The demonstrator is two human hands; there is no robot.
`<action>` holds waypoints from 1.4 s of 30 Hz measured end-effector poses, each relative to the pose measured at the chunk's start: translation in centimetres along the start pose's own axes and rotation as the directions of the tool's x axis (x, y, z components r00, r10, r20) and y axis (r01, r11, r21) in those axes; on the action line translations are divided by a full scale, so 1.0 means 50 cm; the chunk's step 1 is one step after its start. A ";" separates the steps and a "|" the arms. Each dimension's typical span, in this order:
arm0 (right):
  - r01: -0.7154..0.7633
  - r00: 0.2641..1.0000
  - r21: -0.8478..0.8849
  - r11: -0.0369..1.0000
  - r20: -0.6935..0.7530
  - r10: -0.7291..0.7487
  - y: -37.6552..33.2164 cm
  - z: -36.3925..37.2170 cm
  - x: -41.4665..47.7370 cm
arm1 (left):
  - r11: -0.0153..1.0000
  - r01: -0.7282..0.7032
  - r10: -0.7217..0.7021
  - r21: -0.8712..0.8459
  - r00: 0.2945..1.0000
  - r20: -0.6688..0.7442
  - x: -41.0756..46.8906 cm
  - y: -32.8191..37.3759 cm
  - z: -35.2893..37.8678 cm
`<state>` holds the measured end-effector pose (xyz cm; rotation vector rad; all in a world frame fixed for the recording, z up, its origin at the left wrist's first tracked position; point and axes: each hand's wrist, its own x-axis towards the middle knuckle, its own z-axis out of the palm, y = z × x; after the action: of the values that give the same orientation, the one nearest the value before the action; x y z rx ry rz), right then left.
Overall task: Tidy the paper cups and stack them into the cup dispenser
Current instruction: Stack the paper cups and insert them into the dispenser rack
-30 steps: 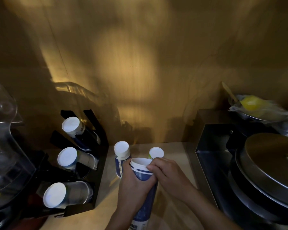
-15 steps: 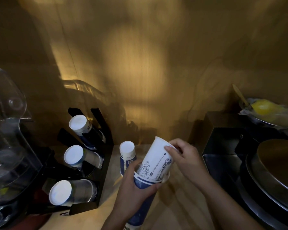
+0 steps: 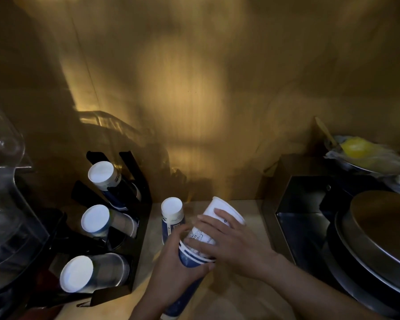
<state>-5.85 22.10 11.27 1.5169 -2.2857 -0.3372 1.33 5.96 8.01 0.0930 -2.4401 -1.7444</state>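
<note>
My left hand (image 3: 176, 262) grips a tall stack of blue-and-white paper cups (image 3: 187, 280), held tilted over the counter. My right hand (image 3: 226, 241) lies over a white paper cup (image 3: 219, 209) that sits bottom-up on the stack's top end. A second short stack of cups (image 3: 171, 213) stands upside down on the counter just left of my hands. The black cup dispenser (image 3: 139, 181) at the left holds three rows of cups: top (image 3: 102, 174), middle (image 3: 95, 220) and bottom (image 3: 77, 273), with their white bottoms facing me.
A clear plastic container (image 3: 7, 204) stands at the far left. A steel tray and a round metal lid (image 3: 383, 229) fill the right side. A bowl with something yellow (image 3: 358, 148) sits behind them. The wooden counter (image 3: 252, 211) meets a wooden wall.
My right hand lifted a single white cup off the counter, brought it over the stack in my left hand and now presses it down onto the stack's top.
</note>
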 end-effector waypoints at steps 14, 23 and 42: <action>-0.343 0.612 0.898 0.277 -0.010 0.791 0.101 -0.019 0.004 | 0.978 0.148 -0.176 -0.148 0.964 -0.200 -0.004 -0.022 -0.020; -0.287 0.413 0.954 -0.086 0.205 0.888 0.086 0.076 0.025 | 0.958 0.224 -0.259 -0.178 0.943 -0.209 -0.009 -0.041 -0.036; -0.553 0.652 0.824 -0.124 0.521 0.552 0.010 0.123 -0.015 | 0.952 0.266 -0.290 -0.151 0.941 -0.173 -0.007 -0.062 -0.006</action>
<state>-8.69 22.94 5.81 0.4728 -2.9419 1.7725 1.61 4.71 5.17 0.5936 -2.2588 -1.8925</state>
